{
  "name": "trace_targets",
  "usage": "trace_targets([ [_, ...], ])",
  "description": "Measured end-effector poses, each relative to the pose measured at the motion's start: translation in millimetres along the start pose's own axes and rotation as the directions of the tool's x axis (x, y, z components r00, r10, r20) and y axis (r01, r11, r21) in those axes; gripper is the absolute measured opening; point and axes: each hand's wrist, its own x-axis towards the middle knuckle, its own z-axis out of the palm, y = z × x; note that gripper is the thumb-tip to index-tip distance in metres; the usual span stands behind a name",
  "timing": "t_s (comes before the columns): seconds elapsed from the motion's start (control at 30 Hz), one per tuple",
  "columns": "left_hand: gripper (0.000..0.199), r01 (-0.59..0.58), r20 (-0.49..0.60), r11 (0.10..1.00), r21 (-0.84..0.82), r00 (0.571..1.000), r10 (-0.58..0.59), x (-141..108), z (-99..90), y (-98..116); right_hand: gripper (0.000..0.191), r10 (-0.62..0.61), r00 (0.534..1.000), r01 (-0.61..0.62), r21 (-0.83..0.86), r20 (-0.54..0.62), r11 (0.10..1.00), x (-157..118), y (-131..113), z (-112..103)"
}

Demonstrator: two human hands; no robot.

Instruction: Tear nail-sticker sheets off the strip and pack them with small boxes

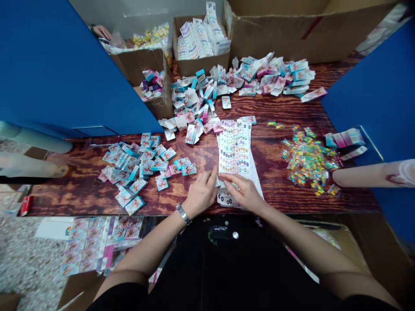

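Observation:
Long printed sticker sheets (234,149) lie stacked near the middle of the wooden table, their lower end close to the front edge. My left hand (202,193) is at the left side of the stack, fingers closed on a small whitish piece (218,182) that is mostly covered. From the right, my right hand (242,190) rests over the lower part of the sheets, its fingers bent together towards the same piece; what they grip is too small to tell. Closed small boxes (147,160) form a pile to the left. To the right is a heap of small yellow-green packets (308,160).
Open small boxes (197,103) spread along the back. Behind them stand a carton of sticker sheets (202,62), a large carton (275,39) and a carton with yellow packets (136,65). Blue panels (71,73) flank the table (81,194). Another person's hand (101,32) shows at upper left.

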Motion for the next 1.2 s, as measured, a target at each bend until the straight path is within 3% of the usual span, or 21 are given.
trace_targets([
  [0.07, 0.061, 0.044, 0.034, 0.992, 0.117, 0.998, -0.048, -7.5, -14.0, -19.2, 0.036, -0.025, 1.0, 0.027, -0.116, 0.018, 0.993, 10.4, 30.1, -18.1],
  [0.13, 0.061, 0.143, -0.032, 0.963, 0.23, 0.99, -0.14, -11.0, -29.3, -37.9, 0.043, -0.039, 0.999, 0.042, -0.269, 0.015, 0.962, 20.6, 64.7, -35.2],
  [0.2, 0.063, 0.201, -0.141, 0.943, 0.265, 0.976, -0.169, -10.7, -41.6, -50.5, 0.055, -0.029, 0.993, 0.07, -0.382, 0.113, 0.922, 26.9, 96.4, -46.4],
  [0.27, 0.065, 0.189, -0.209, 0.954, 0.234, 0.968, -0.14, -8.2, -46.7, -53.4, 0.061, 0.025, 0.974, 0.082, -0.452, 0.227, 0.888, 28.0, 119.0, -49.7],
  [0.33, 0.063, 0.125, -0.224, 0.981, 0.148, 0.97, -0.09, -5.2, -43.1, -46.5, 0.059, 0.068, 0.956, 0.084, -0.49, 0.284, 0.868, 25.2, 130.9, -46.5],
  [0.4, 0.057, 0.066, -0.209, 0.998, -0.007, 0.976, -0.066, -2.0, -31.9, -31.9, 0.05, 0.071, 0.961, 0.08, -0.514, 0.267, 0.854, 20.9, 133.4, -40.7],
  [0.5, 0.048, 0.112, -0.055, 0.916, -0.386, 0.988, -0.144, 3.7, -9.3, -2.3, 0.032, 0.029, 0.984, 0.07, -0.532, 0.175, 0.844, 15.3, 123.6, -35.4],
  [0.57, 0.043, 0.288, 0.224, 0.685, -0.67, 0.957, -0.183, 9.0, 4.5, 16.9, 0.027, -0.017, 0.995, 0.067, -0.505, 0.103, 0.861, 11.8, 107.6, -37.0],
  [0.6, 0.045, 0.422, 0.389, 0.494, -0.76, 0.905, -0.173, 12.2, 9.9, 24.8, 0.026, -0.045, 0.996, 0.078, -0.47, 0.08, 0.879, 9.7, 96.4, -39.4],
  [0.67, 0.052, 0.636, 0.63, 0.053, -0.769, 0.77, -0.103, 20.1, 17.4, 35.5, 0.028, -0.108, 0.991, 0.131, -0.354, 0.083, 0.926, 4.3, 68.3, -46.2],
  [0.7, 0.053, 0.673, 0.686, -0.144, -0.726, 0.724, -0.075, 24.7, 19.4, 38.2, 0.028, -0.144, 0.982, 0.172, -0.275, 0.119, 0.946, 1.2, 52.4, -50.1],
  [0.73, 0.051, 0.657, 0.704, -0.3, -0.692, 0.705, -0.079, 29.4, 20.5, 39.3, 0.027, -0.18, 0.969, 0.212, -0.194, 0.167, 0.958, -2.1, 36.3, -53.7],
  [0.77, 0.045, 0.608, 0.701, -0.412, -0.678, 0.704, -0.114, 33.9, 20.9, 39.1, 0.027, -0.215, 0.951, 0.243, -0.108, 0.222, 0.964, -5.1, 21.0, -57.0],
  [0.83, 0.033, 0.508, 0.672, -0.512, -0.693, 0.712, -0.203, 41.6, 20.2, 36.7, 0.027, -0.245, 0.926, 0.247, 0.028, 0.287, 0.969, -9.6, -3.6, -62.0],
  [0.9, 0.031, 0.452, 0.636, -0.506, -0.735, 0.718, -0.282, 45.3, 18.6, 34.2, 0.027, -0.198, 0.945, 0.187, 0.065, 0.261, 0.98, -10.0, -16.1, -64.6],
  [1.0, 0.034, 0.434, 0.55, -0.37, -0.822, 0.774, -0.314, 42.0, 15.0, 32.7, 0.025, 0.02, 0.999, -0.019, -0.022, 0.038, 1.0, -2.4, -12.7, -64.8],
  [1.1, 0.042, 0.423, 0.425, -0.064, -0.904, 0.876, -0.228, 33.0, 10.3, 32.8, 0.025, 0.186, 0.967, -0.202, -0.081, -0.175, 0.976, 9.5, 1.5, -61.3],
  [1.17, 0.039, 0.399, 0.376, 0.134, -0.907, 0.911, -0.169, 28.3, 8.1, 33.3, 0.027, 0.173, 0.955, -0.202, -0.099, -0.241, 0.974, 14.7, 7.0, -57.4],
  [1.2, 0.038, 0.397, 0.371, 0.172, -0.901, 0.914, -0.166, 27.0, 7.5, 33.7, 0.027, 0.128, 0.956, -0.163, -0.114, -0.264, 0.98, 15.6, 7.6, -55.1],
])
